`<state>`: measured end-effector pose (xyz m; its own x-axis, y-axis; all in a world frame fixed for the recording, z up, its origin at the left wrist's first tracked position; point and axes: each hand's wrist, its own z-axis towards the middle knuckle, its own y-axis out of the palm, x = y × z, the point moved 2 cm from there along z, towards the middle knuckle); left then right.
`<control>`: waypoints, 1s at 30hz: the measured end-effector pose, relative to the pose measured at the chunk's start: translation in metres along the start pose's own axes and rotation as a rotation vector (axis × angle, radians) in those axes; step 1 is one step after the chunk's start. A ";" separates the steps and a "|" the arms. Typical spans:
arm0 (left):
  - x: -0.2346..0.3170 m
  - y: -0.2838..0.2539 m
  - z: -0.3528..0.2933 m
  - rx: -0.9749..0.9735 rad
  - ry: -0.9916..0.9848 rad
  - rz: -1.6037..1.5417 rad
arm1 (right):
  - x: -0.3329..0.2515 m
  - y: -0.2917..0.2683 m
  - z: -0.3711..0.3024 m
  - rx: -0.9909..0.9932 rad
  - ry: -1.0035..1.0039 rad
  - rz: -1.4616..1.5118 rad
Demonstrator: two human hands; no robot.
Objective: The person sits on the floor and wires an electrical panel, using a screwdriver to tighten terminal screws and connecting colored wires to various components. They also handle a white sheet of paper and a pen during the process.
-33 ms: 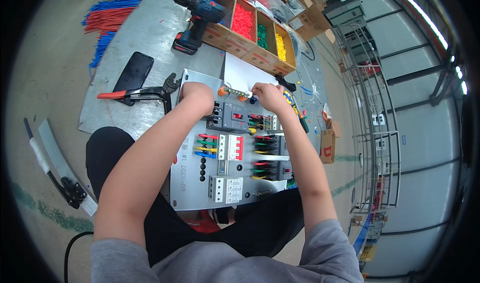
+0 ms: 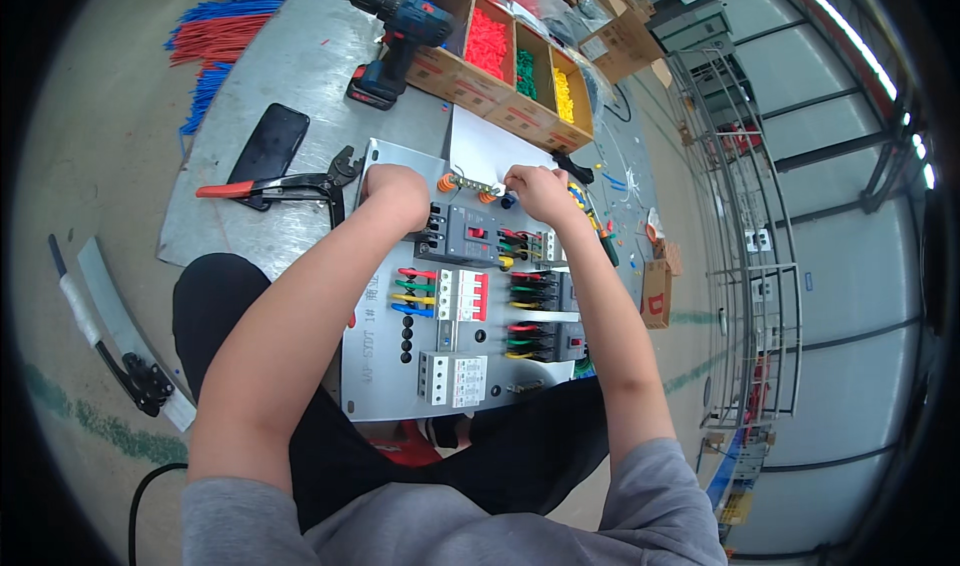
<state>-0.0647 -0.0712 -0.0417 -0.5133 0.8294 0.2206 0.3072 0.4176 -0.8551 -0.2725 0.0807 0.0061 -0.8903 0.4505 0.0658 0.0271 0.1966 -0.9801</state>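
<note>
A grey metal mounting plate [image 2: 375,366] carrying breakers and short wires lies in front of me, its near edge over my lap. My left hand [image 2: 398,196] is curled closed at the plate's far left corner; what its fingers hold, if anything, is hidden. My right hand [image 2: 540,194] pinches at the right end of a small brass terminal bar [image 2: 468,184] on orange insulators. Whatever lies between those fingertips is too small to name. Just nearer than both hands sits a large dark moulded-case breaker [image 2: 462,236]. A white miniature breaker [image 2: 460,296] with red levers has coloured wires on its left.
Left of the plate, red-handled crimping pliers [image 2: 290,184] overlap a black phone [image 2: 270,151]. A cordless drill [image 2: 395,51] stands beyond, beside a divided cardboard box [image 2: 470,91] of red, green and yellow caps. White paper [image 2: 480,141] lies past the plate; screwdrivers [image 2: 605,234] lie right.
</note>
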 end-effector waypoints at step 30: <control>0.000 -0.001 -0.002 -0.013 -0.007 -0.010 | -0.013 0.010 -0.016 -0.026 0.123 -0.030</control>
<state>-0.0631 -0.0713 -0.0396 -0.5218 0.8225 0.2262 0.3123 0.4310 -0.8466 -0.2534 0.0903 -0.0018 -0.8285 0.5472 0.1188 0.0146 0.2332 -0.9723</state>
